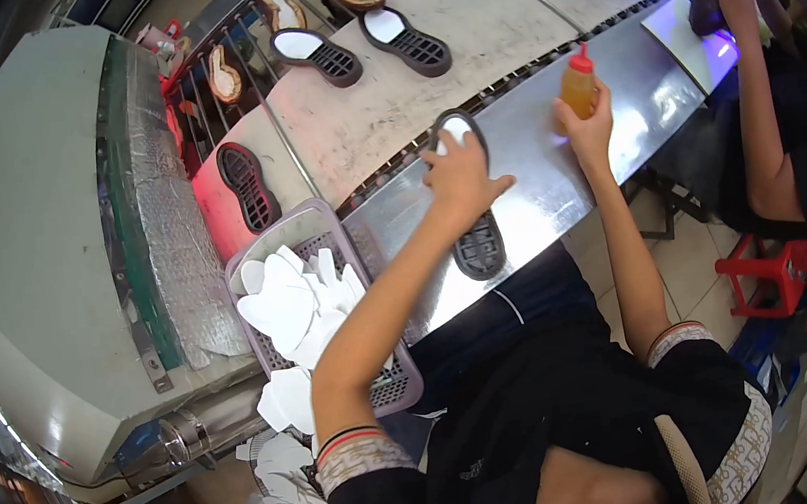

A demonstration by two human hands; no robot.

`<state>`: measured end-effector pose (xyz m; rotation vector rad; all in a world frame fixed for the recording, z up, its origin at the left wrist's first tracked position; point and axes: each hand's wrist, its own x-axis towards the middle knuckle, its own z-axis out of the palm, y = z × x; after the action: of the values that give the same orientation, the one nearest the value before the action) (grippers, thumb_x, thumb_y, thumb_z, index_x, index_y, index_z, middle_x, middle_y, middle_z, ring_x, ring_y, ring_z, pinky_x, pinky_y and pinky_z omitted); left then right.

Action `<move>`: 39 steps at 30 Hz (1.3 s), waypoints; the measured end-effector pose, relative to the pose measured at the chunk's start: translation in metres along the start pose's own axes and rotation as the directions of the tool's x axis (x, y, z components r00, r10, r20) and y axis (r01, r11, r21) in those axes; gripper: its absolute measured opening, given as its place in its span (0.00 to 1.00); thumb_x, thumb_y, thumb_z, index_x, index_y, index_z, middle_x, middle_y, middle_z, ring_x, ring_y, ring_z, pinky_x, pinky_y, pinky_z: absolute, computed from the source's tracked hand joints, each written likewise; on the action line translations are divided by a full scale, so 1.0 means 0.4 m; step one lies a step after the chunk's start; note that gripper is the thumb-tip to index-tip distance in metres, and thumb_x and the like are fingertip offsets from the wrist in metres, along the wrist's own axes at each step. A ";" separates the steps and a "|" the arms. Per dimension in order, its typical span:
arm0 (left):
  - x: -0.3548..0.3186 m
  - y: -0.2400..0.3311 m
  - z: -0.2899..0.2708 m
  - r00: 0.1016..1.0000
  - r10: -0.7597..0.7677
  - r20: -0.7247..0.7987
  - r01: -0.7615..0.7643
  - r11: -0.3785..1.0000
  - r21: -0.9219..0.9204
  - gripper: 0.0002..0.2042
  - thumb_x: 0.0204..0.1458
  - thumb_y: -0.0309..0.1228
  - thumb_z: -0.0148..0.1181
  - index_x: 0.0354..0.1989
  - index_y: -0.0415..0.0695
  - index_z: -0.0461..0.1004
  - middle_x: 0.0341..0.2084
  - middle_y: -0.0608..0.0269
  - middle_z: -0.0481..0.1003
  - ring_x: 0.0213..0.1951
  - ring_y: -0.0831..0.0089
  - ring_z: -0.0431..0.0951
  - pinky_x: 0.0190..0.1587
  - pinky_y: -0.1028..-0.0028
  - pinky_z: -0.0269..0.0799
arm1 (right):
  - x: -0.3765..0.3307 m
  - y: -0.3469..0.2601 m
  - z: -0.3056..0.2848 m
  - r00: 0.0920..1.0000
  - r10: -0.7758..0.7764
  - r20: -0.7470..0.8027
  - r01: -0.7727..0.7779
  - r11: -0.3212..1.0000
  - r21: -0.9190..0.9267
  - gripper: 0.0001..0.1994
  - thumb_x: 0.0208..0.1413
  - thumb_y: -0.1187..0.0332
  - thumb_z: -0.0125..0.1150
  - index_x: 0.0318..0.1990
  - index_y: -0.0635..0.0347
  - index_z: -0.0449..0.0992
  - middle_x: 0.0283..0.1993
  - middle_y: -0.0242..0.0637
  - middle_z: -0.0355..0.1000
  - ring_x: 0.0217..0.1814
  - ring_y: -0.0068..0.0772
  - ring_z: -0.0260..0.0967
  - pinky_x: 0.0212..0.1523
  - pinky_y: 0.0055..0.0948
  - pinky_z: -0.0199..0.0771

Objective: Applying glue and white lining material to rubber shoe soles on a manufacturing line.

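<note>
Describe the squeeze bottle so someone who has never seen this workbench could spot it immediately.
Start at the shiny metal shelf running along the front of the conveyor that carries black shoe soles. Near its far end, the person's right hand grips an upright squeeze bottle. It is the only amber, red-capped thing there; everything nearby is black, white or bare metal.

Shoe sole [475,233] midsection under left hand [455,174] — bottle [579,86] base behind right hand [589,128].

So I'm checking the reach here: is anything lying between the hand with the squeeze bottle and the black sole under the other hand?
Nothing visible: only bare metal table lies between the right hand with its bottle and the sole under the left hand.
</note>
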<state>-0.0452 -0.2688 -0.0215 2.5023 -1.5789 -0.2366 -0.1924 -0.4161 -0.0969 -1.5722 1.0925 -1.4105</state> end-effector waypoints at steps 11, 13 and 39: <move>0.375 -0.755 -0.131 0.942 -0.330 -0.061 0.327 0.944 -0.050 0.29 0.27 0.50 0.67 0.38 0.44 0.73 0.39 0.49 0.70 0.43 0.55 0.73 0.46 0.64 0.69 | -0.016 -0.080 0.029 0.997 0.083 0.009 -0.078 0.966 -0.245 0.28 0.41 0.67 0.64 0.51 0.66 0.63 0.44 0.41 0.67 0.45 0.32 0.65 0.48 0.29 0.64; 0.361 -0.822 -0.092 0.949 -0.311 -0.053 0.306 0.948 -0.093 0.30 0.29 0.52 0.65 0.38 0.44 0.72 0.41 0.48 0.69 0.46 0.55 0.71 0.47 0.64 0.68 | -0.005 -0.053 -0.001 0.999 0.041 -0.001 -0.039 0.952 -0.303 0.28 0.42 0.67 0.63 0.53 0.66 0.62 0.46 0.41 0.66 0.46 0.34 0.65 0.50 0.30 0.63; -0.063 -0.418 -0.383 0.983 -0.175 -0.060 0.168 0.979 -0.113 0.17 0.51 0.38 0.45 0.41 0.37 0.71 0.35 0.37 0.71 0.39 0.44 0.72 0.42 0.54 0.66 | -0.010 -0.043 0.034 0.996 0.025 0.081 -0.017 0.995 -0.094 0.28 0.42 0.73 0.60 0.55 0.64 0.61 0.47 0.45 0.68 0.49 0.37 0.66 0.50 0.31 0.64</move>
<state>0.1250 -0.1657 0.0902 2.5348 -1.2896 -0.2467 -0.1772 -0.4065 -0.0840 -1.6646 1.1366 -1.2860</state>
